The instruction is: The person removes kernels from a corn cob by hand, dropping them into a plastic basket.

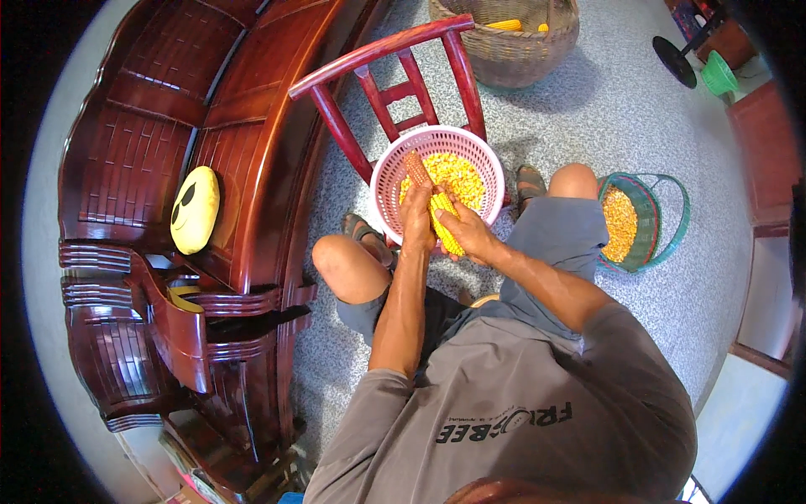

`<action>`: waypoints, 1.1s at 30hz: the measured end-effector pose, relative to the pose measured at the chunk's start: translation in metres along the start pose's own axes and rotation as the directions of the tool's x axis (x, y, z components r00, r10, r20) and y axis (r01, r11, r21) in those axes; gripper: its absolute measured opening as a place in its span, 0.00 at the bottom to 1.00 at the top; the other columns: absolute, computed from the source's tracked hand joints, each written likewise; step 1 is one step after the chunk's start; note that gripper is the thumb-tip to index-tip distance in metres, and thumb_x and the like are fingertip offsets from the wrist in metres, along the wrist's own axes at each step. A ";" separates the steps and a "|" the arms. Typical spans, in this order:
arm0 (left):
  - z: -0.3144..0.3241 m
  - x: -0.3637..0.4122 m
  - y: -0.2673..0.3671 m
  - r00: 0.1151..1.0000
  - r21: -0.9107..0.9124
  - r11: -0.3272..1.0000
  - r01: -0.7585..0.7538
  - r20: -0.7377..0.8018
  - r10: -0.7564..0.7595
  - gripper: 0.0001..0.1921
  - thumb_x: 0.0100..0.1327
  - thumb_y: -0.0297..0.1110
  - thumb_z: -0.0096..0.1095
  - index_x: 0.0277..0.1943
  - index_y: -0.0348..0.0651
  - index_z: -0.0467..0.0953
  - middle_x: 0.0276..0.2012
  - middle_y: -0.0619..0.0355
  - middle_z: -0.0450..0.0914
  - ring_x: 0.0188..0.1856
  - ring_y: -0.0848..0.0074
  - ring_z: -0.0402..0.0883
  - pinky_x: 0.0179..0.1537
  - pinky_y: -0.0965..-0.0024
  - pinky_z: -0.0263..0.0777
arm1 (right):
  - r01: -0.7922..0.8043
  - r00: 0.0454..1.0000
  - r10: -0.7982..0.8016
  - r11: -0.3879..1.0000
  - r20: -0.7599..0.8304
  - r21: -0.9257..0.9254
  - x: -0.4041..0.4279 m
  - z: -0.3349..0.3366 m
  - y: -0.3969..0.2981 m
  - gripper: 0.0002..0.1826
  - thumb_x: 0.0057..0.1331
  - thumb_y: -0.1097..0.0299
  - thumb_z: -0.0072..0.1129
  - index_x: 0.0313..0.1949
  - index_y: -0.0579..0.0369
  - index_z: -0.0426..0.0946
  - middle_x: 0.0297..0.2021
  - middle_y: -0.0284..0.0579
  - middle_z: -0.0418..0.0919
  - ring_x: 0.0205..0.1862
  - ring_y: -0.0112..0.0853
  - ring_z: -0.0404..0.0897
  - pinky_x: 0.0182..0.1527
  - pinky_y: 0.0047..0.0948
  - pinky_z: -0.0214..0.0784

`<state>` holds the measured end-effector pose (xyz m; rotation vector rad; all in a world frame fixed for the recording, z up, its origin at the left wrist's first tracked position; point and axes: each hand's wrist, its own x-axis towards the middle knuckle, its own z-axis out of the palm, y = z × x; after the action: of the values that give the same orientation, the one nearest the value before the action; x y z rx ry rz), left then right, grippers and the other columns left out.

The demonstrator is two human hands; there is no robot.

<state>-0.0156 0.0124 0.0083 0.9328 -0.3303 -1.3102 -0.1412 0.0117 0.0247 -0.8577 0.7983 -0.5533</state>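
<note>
My left hand (418, 217) grips a bare reddish-brown corn cob (416, 167), whose upper end sticks up past my fingers. Close beside it on the right, my right hand (467, 232) is closed around an ear of yellow corn (446, 224) with kernels on it; the two touch or nearly touch. Both hands are over the near side of a pink plastic colander basket (488, 150). Loose yellow kernels (458, 179) lie inside that basket, which rests on a red wooden chair (381, 31). My fingers partly hide the ear and the cob.
A green woven basket (648, 220) of kernels stands on the floor right of my knee. Beyond the chair is a large wicker basket (529, 57) with corn ears. A dark wooden bench (252, 145) with a yellow cushion (196, 210) runs along the left. A green plastic basket (718, 74) is at the far right.
</note>
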 end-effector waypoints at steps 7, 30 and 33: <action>0.004 -0.005 0.006 0.994 -0.095 0.991 0.098 0.049 -0.093 0.14 0.73 0.36 0.55 0.55 0.37 0.71 0.43 0.53 0.81 0.40 0.70 0.80 0.44 0.66 0.77 | -0.036 0.999 0.031 0.986 0.031 0.163 -0.004 -0.004 -0.013 0.21 0.76 0.57 0.49 0.61 0.56 0.63 0.28 0.44 0.77 0.18 0.29 0.76 0.12 0.27 0.66; 0.006 -0.009 0.003 1.000 0.143 0.990 0.005 -0.012 -0.003 0.19 0.68 0.31 0.57 0.59 0.35 0.68 0.42 0.53 0.80 0.39 0.70 0.80 0.41 0.68 0.77 | 0.048 0.997 -0.046 0.998 0.063 -0.027 0.001 0.000 -0.003 0.29 0.73 0.66 0.50 0.70 0.56 0.53 0.34 0.43 0.75 0.23 0.28 0.77 0.13 0.25 0.65; 0.003 -0.004 0.001 0.999 0.181 0.983 0.032 -0.048 -0.023 0.17 0.69 0.33 0.57 0.57 0.35 0.70 0.41 0.53 0.80 0.37 0.71 0.80 0.39 0.68 0.76 | 0.063 0.998 -0.062 0.996 0.032 -0.060 0.000 0.001 -0.001 0.28 0.73 0.65 0.50 0.69 0.57 0.54 0.34 0.43 0.75 0.22 0.27 0.77 0.13 0.25 0.65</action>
<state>-0.0180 0.0149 0.0119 1.1231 -0.4077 -1.2972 -0.1401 0.0116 0.0258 -0.9473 0.7663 -0.5726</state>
